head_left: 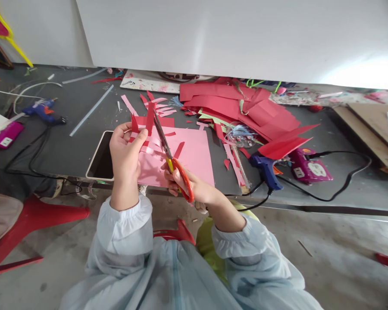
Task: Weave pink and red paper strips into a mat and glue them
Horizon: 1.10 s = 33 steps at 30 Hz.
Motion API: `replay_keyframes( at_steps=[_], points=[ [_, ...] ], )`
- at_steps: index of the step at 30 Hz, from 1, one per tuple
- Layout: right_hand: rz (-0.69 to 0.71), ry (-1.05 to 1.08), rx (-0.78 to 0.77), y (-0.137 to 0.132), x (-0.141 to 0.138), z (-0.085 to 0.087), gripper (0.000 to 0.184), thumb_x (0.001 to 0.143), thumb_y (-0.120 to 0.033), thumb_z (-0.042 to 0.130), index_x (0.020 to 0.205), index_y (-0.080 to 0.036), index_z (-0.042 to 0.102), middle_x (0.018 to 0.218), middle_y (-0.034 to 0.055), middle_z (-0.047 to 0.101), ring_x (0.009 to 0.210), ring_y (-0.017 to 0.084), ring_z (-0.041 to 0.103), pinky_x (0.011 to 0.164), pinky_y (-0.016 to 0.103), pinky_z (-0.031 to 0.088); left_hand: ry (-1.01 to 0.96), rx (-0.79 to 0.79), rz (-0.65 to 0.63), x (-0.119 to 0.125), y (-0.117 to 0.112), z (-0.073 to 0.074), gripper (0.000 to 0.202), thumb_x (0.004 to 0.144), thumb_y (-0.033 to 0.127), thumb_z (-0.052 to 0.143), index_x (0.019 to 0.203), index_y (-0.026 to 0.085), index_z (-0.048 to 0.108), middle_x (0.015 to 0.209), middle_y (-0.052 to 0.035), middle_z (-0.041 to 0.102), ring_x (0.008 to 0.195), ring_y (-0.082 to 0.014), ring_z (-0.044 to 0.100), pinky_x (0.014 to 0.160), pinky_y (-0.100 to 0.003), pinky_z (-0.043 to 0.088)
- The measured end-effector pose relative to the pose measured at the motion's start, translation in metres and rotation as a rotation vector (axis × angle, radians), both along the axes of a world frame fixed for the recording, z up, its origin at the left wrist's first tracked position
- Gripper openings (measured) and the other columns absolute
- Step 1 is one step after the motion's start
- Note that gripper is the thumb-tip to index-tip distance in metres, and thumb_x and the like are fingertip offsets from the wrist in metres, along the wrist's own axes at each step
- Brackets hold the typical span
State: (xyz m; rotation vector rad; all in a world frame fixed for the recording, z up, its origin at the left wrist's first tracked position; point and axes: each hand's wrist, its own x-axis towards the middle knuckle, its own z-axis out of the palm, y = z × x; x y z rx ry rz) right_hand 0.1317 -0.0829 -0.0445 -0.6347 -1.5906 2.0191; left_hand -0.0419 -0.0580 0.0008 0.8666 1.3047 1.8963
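Scissors beside a red paper strip
My left hand pinches the strip firmly — my right hand curls closed around the scissors, over pink paper.

head camera: at head height, facing forward and down
sleeves: nearest
tabletop: beyond
white panel: farthest

phone partly hidden by left hand, red stool cut off at left, cardboard at right

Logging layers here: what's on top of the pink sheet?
A red strip lies on the pink sheet; anything behind the left hand, right hand and scissors is hidden.
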Motion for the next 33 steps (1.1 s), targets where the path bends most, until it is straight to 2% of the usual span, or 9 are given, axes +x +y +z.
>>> replay_keyframes(
  at_steps=[5, 12, 18, 26, 33],
  points=[
    [0.041, -0.032, -0.059, -0.003, -0.001, 0.001, 0.061, 0.085, -0.08, 0.05, 0.109, -0.026, 0.038, 0.076, -0.0075, 0.031, 0.06, 0.009, 0.032, 0.057, 0.026, 0.039, 0.019, 0.045, 0.036, 0.0, 0.001, -0.002, 0.029, 0.062, 0.023, 0.08, 0.084, 0.02, 0.062, 0.077, 0.0016, 0.071, 0.065, -0.0101, 0.067, 0.064, -0.022, 0.055],
    [0.041, -0.076, 0.069, -0.005, -0.002, -0.002, 0.056, 0.09, -0.078, 0.043, 0.105, -0.025, 0.036, 0.082, -0.0049, 0.034, 0.063, 0.01, 0.035, 0.059, 0.029, 0.038, 0.025, 0.017, 0.075, 0.0, 0.005, -0.005, 0.027, 0.062, 0.02, 0.076, 0.082, 0.022, 0.059, 0.068, 0.0048, 0.067, 0.056, -0.0105, 0.065, 0.056, -0.023, 0.054],
    [0.032, -0.064, 0.134, -0.005, -0.003, -0.002, 0.05, 0.093, -0.075, 0.043, 0.096, -0.026, 0.031, 0.083, -0.0044, 0.035, 0.066, 0.01, 0.034, 0.061, 0.029, 0.038, 0.03, 0.013, 0.091, 0.0, 0.005, -0.006, 0.029, 0.061, 0.021, 0.077, 0.082, 0.023, 0.057, 0.066, 0.0055, 0.066, 0.056, -0.0103, 0.065, 0.055, -0.022, 0.053],
    [0.06, -0.01, 0.103, -0.005, 0.0, -0.01, 0.049, 0.096, -0.071, 0.041, 0.113, -0.025, 0.036, 0.08, -0.0049, 0.033, 0.064, 0.011, 0.033, 0.059, 0.029, 0.035, 0.002, 0.0, 0.067, -0.002, 0.003, -0.003, 0.033, 0.064, 0.026, 0.078, 0.085, 0.022, 0.053, 0.071, 0.0029, 0.068, 0.056, -0.0111, 0.065, 0.057, -0.024, 0.054],
    [0.053, -0.038, 0.139, -0.004, 0.0, -0.007, 0.051, 0.094, -0.073, 0.042, 0.11, -0.024, 0.037, 0.082, -0.0047, 0.035, 0.065, 0.011, 0.033, 0.061, 0.029, 0.037, -0.023, -0.009, 0.064, 0.002, 0.003, -0.001, 0.032, 0.062, 0.022, 0.078, 0.084, 0.022, 0.054, 0.066, 0.0049, 0.066, 0.052, -0.0099, 0.063, 0.053, -0.023, 0.052]
  ],
)
